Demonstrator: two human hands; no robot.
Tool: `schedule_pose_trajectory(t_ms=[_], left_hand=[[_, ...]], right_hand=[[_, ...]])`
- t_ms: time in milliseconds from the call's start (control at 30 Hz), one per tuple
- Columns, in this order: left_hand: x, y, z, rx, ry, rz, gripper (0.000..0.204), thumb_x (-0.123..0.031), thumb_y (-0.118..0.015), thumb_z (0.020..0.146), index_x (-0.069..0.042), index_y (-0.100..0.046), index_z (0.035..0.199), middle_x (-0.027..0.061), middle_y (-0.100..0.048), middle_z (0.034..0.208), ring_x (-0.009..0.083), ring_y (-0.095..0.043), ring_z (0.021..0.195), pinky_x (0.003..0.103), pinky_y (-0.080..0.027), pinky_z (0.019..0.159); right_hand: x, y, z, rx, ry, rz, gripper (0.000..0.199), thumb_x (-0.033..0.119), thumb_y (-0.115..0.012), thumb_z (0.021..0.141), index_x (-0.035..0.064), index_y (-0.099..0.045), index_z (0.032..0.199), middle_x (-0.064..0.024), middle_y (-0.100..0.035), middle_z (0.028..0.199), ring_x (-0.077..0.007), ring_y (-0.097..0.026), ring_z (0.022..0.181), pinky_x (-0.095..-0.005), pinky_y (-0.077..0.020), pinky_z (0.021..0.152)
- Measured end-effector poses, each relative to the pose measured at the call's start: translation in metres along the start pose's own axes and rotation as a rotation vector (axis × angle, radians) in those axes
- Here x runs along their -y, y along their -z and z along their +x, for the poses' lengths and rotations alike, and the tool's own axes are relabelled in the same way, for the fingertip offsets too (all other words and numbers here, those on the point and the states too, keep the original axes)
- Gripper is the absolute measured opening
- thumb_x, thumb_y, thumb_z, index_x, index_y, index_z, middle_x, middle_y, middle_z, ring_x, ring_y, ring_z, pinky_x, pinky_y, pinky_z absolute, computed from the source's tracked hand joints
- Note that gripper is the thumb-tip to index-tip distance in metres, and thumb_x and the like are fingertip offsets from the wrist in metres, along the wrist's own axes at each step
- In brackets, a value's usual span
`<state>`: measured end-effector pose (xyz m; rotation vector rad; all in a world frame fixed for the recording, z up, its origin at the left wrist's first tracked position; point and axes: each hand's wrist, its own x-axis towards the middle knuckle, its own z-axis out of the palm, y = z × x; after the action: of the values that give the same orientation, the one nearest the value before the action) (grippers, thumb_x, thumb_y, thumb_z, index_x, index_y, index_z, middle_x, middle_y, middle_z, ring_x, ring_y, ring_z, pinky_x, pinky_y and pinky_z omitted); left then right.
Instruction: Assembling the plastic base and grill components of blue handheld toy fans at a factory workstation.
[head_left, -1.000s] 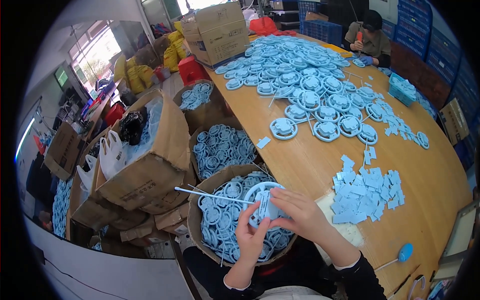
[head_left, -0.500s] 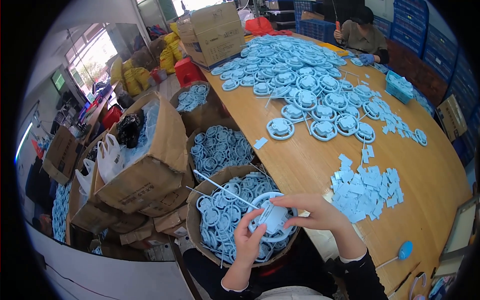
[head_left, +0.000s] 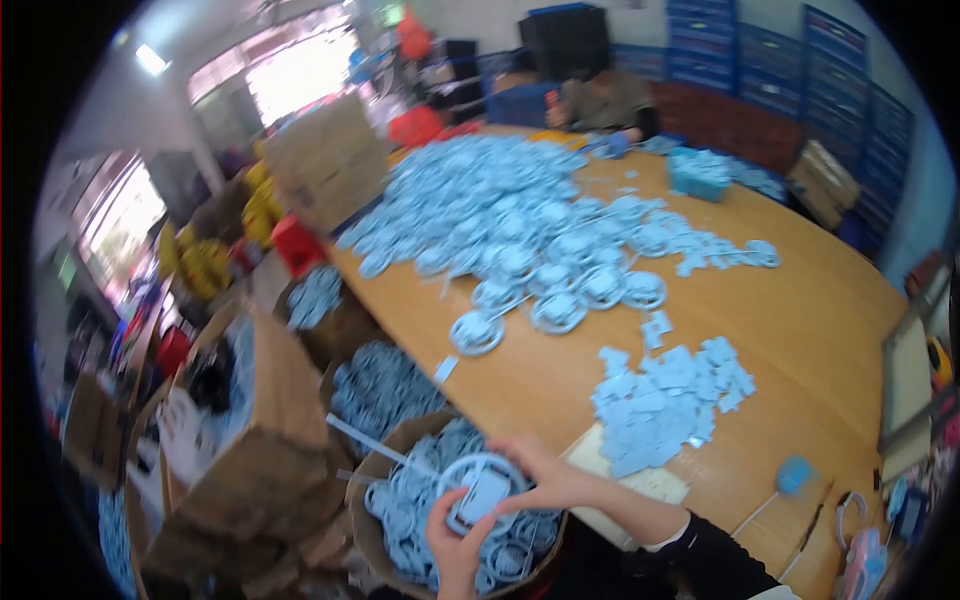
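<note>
A long tan wooden counter (head_left: 820,330) fills the room; stacked dark-blue plastic crates (head_left: 770,60) line the far wall, and bright windows (head_left: 290,85) glare at the left.

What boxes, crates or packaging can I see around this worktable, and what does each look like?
Round cardboard tub: below the hands, brown, full of pale blue rings.
Large cardboard box: left of the tub, brown, flaps open.
Cardboard box: far left table corner, brown, rectangular.
Stacked crates: back wall, dark blue.
Small tray: far table side, light blue.
</note>
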<state>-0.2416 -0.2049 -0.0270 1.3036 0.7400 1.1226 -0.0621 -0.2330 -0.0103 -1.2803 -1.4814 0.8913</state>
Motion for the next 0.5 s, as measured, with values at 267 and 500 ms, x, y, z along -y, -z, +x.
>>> schedule_pose_trajectory(t_ms=[267, 500], left_hand=[[-0.001, -0.032, 0.020, 0.209, 0.261, -0.042, 0.054, 0.002, -0.066, 0.062, 0.004, -0.044, 0.112, 0.0180, -0.047, 0.109, 0.0245, -0.052, 0.094, 0.033, -0.051, 0.070], [0.016, -0.026, 0.025, 0.419, 0.252, -0.065, 0.050, 0.001, -0.055, 0.078, 0.000, -0.034, 0.123, 0.0136, -0.042, 0.120, 0.0234, -0.051, 0.100, 0.031, -0.042, 0.085]], right_hand=[[-0.004, 0.023, -0.016, -0.115, -0.466, 0.491, 0.049, 0.019, -0.073, 0.064, 0.0019, -0.051, 0.104, -0.0067, -0.056, 0.093, -0.0135, -0.051, 0.087, -0.0254, -0.0418, 0.075], [-0.042, 0.111, 0.008, -0.328, -0.637, 0.984, 0.039, 0.016, -0.062, 0.074, 0.0043, -0.051, 0.110, -0.0102, -0.056, 0.106, -0.0207, -0.056, 0.095, -0.0365, -0.0462, 0.081]])
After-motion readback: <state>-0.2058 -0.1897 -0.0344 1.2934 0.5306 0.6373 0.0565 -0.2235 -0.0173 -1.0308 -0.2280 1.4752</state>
